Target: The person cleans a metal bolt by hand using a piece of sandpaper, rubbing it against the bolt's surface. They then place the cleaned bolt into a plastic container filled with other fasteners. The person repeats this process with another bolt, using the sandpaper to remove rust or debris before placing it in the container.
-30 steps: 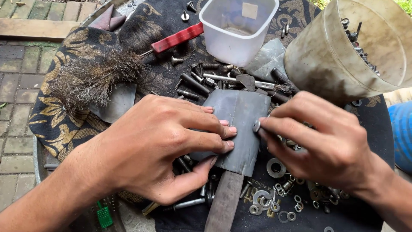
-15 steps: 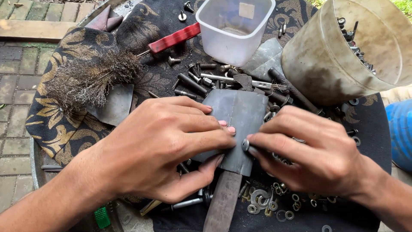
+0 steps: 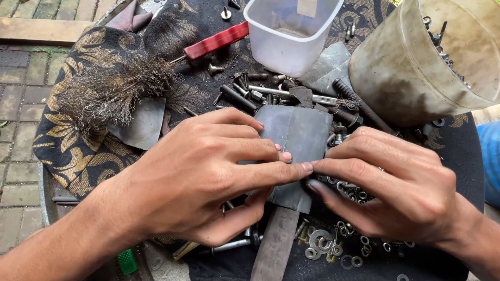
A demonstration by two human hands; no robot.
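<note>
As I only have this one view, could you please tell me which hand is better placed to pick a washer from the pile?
Probably the right hand: it lies directly over the washers, while the left hand presses the grey sheet.

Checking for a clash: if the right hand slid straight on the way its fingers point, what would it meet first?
Probably the left hand's fingertips, which the right hand already nearly touches over the grey sheet.
</note>
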